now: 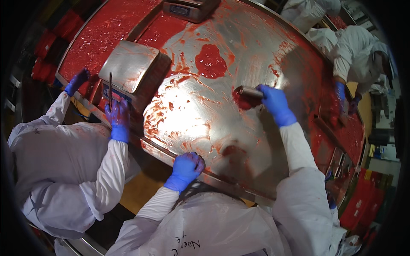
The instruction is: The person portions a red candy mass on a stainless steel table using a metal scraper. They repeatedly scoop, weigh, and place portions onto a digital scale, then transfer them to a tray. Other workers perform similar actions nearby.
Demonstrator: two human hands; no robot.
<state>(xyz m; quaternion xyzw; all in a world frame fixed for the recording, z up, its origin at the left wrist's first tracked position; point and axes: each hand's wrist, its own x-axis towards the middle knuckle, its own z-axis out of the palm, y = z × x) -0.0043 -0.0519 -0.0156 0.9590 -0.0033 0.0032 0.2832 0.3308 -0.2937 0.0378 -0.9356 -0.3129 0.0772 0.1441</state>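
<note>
My left hand (186,169), in a blue glove, rests with curled fingers on the near edge of a stainless steel table (243,134). My right hand (276,104), also gloved in blue, grips a metal tool (251,92) with a rounded, tube-like end; its exact kind cannot be told. Just under that end lies a dark red wet mass (245,101). Further off on the table is a separate glossy red heap (210,61). Red liquid and small bits smear the metal around both.
A steel-topped scale (129,65) stands at left, a second scale (182,9) at the far side. A co-worker at left, in blue gloves, has one hand (119,116) by the near scale. Another co-worker (358,54) bends over the right edge. Red crates (362,204) stand lower right.
</note>
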